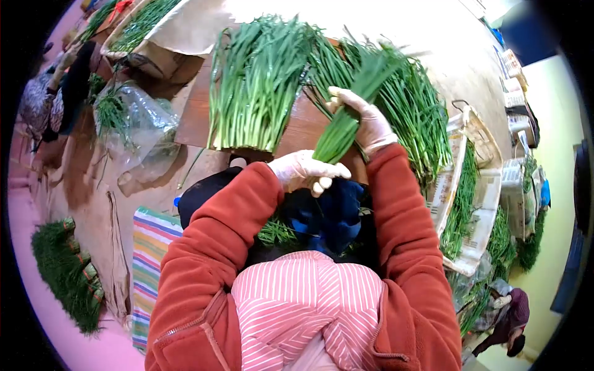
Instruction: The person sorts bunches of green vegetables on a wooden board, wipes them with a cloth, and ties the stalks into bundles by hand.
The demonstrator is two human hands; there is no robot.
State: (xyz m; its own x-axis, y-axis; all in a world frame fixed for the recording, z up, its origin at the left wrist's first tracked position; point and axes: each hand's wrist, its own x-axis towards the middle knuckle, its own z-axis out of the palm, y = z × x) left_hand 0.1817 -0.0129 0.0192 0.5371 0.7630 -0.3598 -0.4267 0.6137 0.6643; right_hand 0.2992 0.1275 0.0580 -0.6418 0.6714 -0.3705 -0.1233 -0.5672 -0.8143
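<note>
A bunch of green chives point(337, 137) is held slantwise in front of my chest, leaves pointing up and to the right. My right hand point(371, 123), in a pale glove, wraps around its middle. At the lower end my left hand point(306, 171), gloved too, curls its fingers around the stalks; the stalk tips are mostly hidden there. Just beyond lies a large, evenly laid pile of chives point(257, 86) with pale stems toward me, on a brown wooden board point(197, 114). Looser chives point(411, 105) lie to the right of my right hand.
A white plastic crate point(489, 185) with chives stands at the right. Tied bundles point(68, 272) lie on the floor at far left, near a striped cloth point(148, 247). A clear plastic bag point(139, 130) sits left of the board. Other people are at the left edge and lower right.
</note>
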